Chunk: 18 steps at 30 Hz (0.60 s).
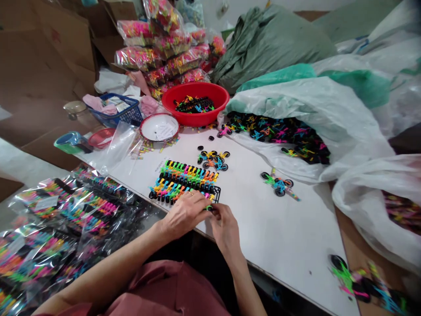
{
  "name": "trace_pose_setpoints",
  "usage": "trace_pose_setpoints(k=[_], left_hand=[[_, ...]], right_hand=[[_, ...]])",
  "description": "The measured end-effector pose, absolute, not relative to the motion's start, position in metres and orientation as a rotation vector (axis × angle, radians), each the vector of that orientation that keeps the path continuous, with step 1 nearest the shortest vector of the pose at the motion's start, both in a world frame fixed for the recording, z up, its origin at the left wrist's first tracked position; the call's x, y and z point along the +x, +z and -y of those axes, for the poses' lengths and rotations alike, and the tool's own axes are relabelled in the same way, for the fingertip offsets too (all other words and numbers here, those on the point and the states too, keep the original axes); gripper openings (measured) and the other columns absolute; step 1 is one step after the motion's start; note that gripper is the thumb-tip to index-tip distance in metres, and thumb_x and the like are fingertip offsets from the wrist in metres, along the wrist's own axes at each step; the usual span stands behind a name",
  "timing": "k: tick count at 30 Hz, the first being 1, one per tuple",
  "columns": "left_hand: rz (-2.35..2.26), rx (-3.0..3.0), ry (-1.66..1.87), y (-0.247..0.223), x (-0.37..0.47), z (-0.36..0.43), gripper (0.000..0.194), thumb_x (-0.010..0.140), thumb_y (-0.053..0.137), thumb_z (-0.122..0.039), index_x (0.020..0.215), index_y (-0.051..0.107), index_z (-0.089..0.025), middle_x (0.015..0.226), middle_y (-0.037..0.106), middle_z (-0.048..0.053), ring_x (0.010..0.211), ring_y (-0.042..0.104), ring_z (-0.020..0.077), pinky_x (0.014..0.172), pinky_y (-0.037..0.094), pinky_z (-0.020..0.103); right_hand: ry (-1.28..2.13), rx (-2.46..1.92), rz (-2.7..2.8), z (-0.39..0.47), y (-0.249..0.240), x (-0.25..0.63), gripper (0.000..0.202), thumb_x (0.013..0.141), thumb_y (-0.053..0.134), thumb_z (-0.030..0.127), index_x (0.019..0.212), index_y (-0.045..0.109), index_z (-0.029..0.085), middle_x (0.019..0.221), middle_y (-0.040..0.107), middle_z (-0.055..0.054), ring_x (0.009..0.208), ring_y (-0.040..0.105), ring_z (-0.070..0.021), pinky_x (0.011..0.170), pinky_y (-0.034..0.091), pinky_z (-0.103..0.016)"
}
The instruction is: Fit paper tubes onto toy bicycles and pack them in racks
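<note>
My left hand (pixel 187 211) is closed at the right front end of a black rack (pixel 216 193) filled with rows of colourful toy bikes (pixel 187 172). Its fingertips meet those of my right hand (pixel 226 226), which is also closed in a pinch. Between them shows a small green and black toy bike (pixel 208 208), mostly covered by the fingers. Just behind the rack lies a little cluster of loose toy bikes (pixel 213 160). To the right, more toy bikes (pixel 279 184) lie on the white table (pixel 263 228).
A red basin (pixel 197 118) and a white bowl (pixel 151 137) stand at the back. A white sack (pixel 283 96) spills black toy bikes (pixel 272 131). Bagged bikes (pixel 66 206) are heaped at left, below the table. Colourful packed bags (pixel 171 52) are stacked behind.
</note>
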<state>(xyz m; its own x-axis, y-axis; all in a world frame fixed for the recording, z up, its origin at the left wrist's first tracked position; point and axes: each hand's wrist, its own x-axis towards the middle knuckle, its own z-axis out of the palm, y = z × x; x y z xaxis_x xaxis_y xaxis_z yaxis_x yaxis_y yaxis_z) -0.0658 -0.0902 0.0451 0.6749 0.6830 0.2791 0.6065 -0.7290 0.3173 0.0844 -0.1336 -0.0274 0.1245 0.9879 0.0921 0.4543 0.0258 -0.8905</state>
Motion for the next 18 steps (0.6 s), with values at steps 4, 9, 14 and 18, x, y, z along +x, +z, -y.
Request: trace_pose_setpoints(k=[4,9,14,18], left_hand=[[-0.917,2.774,0.653,0.04,-0.063,0.086,0.021,0.091,0.042,-0.018,0.094,0.063,-0.015,0.085,0.064,0.006,0.085,0.057,0.0169,0.08,0.048,0.032],[-0.811,2.747,0.75,0.038,-0.071,0.083,0.021,0.09,0.043,-0.017,0.097,0.063,-0.016,0.089,0.065,0.006,0.086,0.058,0.015,0.082,0.048,0.028],[-0.78,2.753,0.781,0.033,-0.074,0.082,0.02,0.089,0.045,-0.015,0.103,0.061,-0.016,0.091,0.065,0.005,0.089,0.058,0.0148,0.082,0.048,0.026],[-0.781,2.75,0.733,0.028,-0.076,0.087,0.022,0.09,0.044,-0.017,0.104,0.06,-0.019,0.093,0.066,0.004,0.091,0.059,0.015,0.083,0.049,0.027]], right_hand=[[0.635,-1.552,1.663,0.117,-0.038,0.076,0.014,0.084,0.046,0.023,0.082,0.06,0.018,0.084,0.056,-0.004,0.08,0.054,-0.0163,0.071,0.044,-0.027],[0.625,-1.482,1.765,0.117,-0.041,0.082,0.012,0.085,0.049,0.021,0.084,0.06,0.018,0.079,0.055,-0.002,0.074,0.053,-0.0136,0.067,0.043,-0.023],[0.51,-1.714,1.845,0.095,-0.017,0.174,0.018,0.082,0.048,0.01,0.091,0.063,0.016,0.085,0.061,-0.003,0.078,0.056,-0.0132,0.072,0.042,-0.023],[0.055,-2.21,1.927,0.035,0.016,0.262,0.032,0.085,0.037,0.006,0.102,0.063,0.012,0.101,0.056,-0.011,0.095,0.052,-0.0172,0.077,0.037,-0.027]])
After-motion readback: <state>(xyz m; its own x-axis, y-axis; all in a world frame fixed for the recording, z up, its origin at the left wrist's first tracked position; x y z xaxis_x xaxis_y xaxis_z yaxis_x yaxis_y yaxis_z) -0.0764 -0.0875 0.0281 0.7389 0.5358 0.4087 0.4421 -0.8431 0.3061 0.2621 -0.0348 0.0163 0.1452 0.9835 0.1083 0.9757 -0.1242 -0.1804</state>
